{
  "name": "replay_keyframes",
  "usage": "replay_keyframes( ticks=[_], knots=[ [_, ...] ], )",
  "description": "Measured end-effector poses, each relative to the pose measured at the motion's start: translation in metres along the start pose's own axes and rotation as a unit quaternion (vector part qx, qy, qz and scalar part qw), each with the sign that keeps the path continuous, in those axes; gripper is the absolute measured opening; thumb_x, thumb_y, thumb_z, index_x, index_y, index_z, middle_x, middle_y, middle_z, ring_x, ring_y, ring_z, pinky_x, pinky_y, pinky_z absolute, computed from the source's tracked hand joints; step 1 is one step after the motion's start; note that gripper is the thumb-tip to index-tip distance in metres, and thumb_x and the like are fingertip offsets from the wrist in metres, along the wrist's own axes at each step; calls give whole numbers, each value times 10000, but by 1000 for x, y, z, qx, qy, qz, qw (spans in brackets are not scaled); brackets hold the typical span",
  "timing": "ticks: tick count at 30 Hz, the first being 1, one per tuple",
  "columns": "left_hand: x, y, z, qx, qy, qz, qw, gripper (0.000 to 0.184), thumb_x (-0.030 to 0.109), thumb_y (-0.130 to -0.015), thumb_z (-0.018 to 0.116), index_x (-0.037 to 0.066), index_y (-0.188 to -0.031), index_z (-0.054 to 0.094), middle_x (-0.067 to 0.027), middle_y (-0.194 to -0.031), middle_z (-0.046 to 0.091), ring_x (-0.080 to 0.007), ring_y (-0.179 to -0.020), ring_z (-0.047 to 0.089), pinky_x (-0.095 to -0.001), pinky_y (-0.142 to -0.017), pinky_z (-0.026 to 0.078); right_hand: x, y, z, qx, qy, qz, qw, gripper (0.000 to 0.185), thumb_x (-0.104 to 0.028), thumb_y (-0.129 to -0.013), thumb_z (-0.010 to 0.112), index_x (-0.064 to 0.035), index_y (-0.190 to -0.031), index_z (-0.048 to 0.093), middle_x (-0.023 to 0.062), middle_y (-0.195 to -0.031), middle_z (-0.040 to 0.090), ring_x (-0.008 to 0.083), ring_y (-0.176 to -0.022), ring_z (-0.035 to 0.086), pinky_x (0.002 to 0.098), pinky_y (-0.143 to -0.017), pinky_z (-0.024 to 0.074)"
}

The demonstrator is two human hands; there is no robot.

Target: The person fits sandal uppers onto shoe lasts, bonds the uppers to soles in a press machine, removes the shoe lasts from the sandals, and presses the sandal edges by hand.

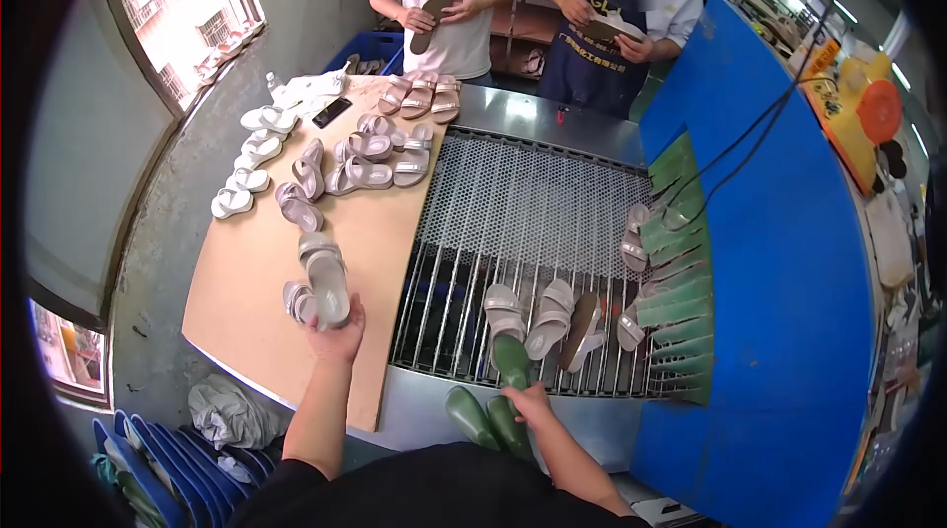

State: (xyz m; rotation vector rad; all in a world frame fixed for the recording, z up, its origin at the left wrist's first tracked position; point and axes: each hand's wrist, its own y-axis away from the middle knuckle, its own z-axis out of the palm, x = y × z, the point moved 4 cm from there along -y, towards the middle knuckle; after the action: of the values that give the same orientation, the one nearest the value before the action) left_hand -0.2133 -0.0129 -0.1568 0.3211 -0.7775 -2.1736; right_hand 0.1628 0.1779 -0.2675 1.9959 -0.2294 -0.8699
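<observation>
My left hand (338,331) is closed round the heel of a beige sandal (327,281) over the wooden board (370,331). A second sandal (296,301) lies just left of it. Near the metal rack's front edge, my right hand (528,402) grips a green shoe last (512,362), whose front end is at a beige sandal (504,309) on the rack. Two more green lasts (473,418) are below that hand. To the right on the rack lie another sandal (550,321) and a tilted one with a brown sole (582,333).
Several pinkish and white sandals (261,148) and a phone (332,113) lie on the board's far part. Across the rack (513,188), two people handle soles or sandals. A blue machine (769,232) with green strip curtains (681,272) stands right. Blue trays (148,459) are lower left.
</observation>
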Motion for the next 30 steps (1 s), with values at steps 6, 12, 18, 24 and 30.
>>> replay_keyframes(
  ticks=[6, 12, 18, 24, 30],
  knots=[
    [-46, -7, -115, -8, -232, -209, 950, 602, 476, -917, 566, 108, -1391, 506, -194, -1383, 604, -362, -1183, 612, -509, -997, 488, -52, -50, 43, 46, -39, 1, 998, 759, -336, -720, 862, -11, -1300, 495, 162, -1020, 673, 293, -780, 690, 390, -510, 561],
    [-66, 44, -161, 58, -521, -224, 821, 588, 412, -1015, 562, 107, -1504, 447, -161, -1425, 588, -299, -1253, 598, -454, -1039, 470, -46, -76, 17, -31, 9, -158, 987, 733, -267, -700, 861, -17, -1283, 495, 147, -1010, 645, 253, -823, 651, 375, -636, 534],
    [-77, 61, -46, -229, -502, -19, 834, 960, 446, -901, 765, 100, -1629, 243, -178, -1622, 359, -322, -1489, 379, -475, -1192, 326, -65, 70, -26, -176, 30, -348, 920, 740, -274, -712, 906, -18, -1272, 495, 182, -1161, 639, 263, -1114, 636, 410, -976, 494],
    [-129, 154, 43, -418, -283, -256, 824, 978, 597, -862, 737, 133, -1607, 305, -153, -1602, 402, -400, -1522, 311, -595, -1235, 262, -74, 244, -32, -103, 36, -476, 872, 817, -577, -824, 772, -24, -1338, 461, 177, -1159, 622, 299, -1067, 632, 398, -959, 491],
    [-173, 211, -22, -271, -236, -418, 834, 894, 736, -880, 600, 171, -1549, 422, -146, -1555, 463, -434, -1452, 402, -640, -1213, 272, -31, 349, -42, 219, -19, -582, 783, 806, -668, -961, 478, 33, -1359, 500, 274, -1376, 476, 419, -1309, 465, 497, -1123, 353]
  ],
)
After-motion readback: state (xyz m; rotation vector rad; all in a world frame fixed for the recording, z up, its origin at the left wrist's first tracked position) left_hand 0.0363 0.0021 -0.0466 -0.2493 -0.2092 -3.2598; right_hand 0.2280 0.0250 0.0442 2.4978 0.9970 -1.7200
